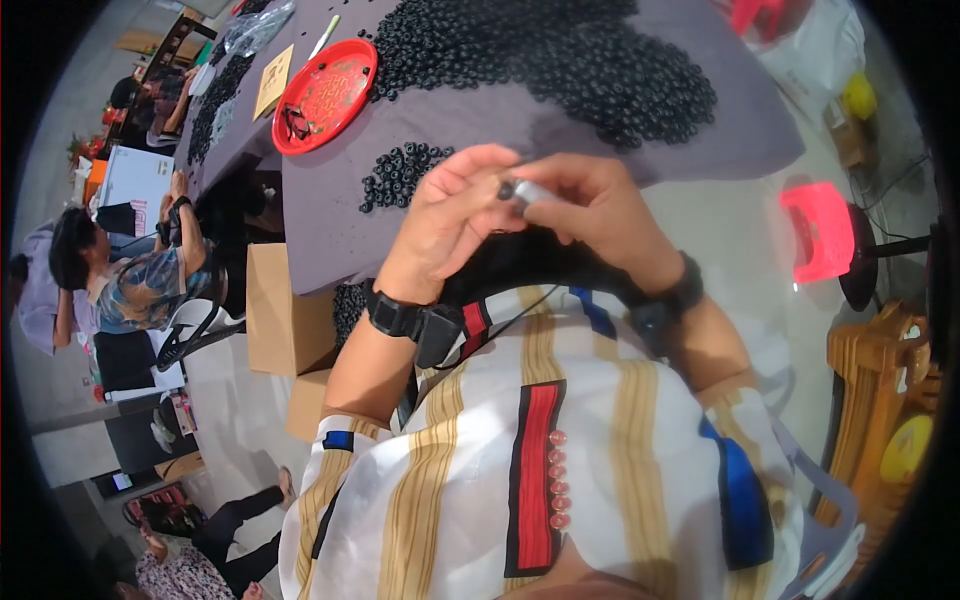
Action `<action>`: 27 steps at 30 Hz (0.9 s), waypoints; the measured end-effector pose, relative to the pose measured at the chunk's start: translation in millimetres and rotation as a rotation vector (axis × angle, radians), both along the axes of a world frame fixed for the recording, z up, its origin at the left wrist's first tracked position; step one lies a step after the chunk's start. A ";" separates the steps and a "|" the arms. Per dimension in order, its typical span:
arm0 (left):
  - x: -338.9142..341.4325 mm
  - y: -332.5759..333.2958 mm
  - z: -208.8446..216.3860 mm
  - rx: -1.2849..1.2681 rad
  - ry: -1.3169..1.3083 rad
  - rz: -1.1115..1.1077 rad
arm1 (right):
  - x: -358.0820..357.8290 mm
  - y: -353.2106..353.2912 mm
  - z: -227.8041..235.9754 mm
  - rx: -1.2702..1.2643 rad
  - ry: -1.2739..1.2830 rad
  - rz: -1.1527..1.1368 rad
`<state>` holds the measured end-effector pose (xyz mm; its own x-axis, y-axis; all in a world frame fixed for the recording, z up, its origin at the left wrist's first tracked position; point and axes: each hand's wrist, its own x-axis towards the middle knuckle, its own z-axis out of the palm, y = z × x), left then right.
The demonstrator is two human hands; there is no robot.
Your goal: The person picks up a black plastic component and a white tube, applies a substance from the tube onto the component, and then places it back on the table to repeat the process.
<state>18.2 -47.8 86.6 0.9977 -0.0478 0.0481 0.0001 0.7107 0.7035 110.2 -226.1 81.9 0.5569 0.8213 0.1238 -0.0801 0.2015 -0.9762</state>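
Observation:
Both my hands meet in front of my chest, at the near edge of a table with a grey-purple cloth (325, 215). My left hand (438, 215) is closed in a pinch on a small dark round piece (506, 188), partly hidden by the fingers. With bent fingers, my right hand (615, 205) grips a small silvery-white object (534, 196) whose end meets the dark piece; its exact kind is unclear. A small heap of black ring-like pieces (395, 178) lies just beyond my left hand. Farther back spreads a large pile of similar black pieces (540, 60).
A red oval tray (340, 125) with dark bits stands on the table's left part. Cardboard boxes (275, 310) sit by the table's left side. To the right are a pink stool (818, 232) and wooden furniture (865, 370). Another person (150, 270) sits at the left.

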 end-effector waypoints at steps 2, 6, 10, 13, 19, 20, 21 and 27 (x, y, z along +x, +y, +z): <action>-3.6 23.1 5.6 0.379 0.116 0.267 | 5.4 -2.5 -2.7 -0.020 0.005 -0.051; -1.2 120.0 -24.4 1.120 0.254 0.652 | 16.5 -13.8 -8.5 -0.080 0.020 -0.165; -1.5 140.5 -42.0 1.609 0.468 0.658 | 14.5 -17.9 -14.2 -0.121 0.045 -0.164; 11.2 127.6 -43.3 1.704 0.321 0.679 | 16.2 -24.4 -15.3 -0.156 0.063 -0.176; 81.4 52.2 -16.5 1.729 -0.067 0.494 | 18.7 -29.9 -21.7 -0.089 0.070 -0.203; 96.2 43.5 -18.8 1.802 -0.094 0.425 | 19.0 -29.0 -23.3 -0.087 0.066 -0.204; 108.4 38.1 -23.9 1.802 -0.097 0.431 | 17.0 -27.9 -21.9 -0.081 0.073 -0.199; 151.2 18.4 -39.9 1.928 -0.014 0.371 | 22.3 -32.7 -24.7 -0.081 0.102 -0.206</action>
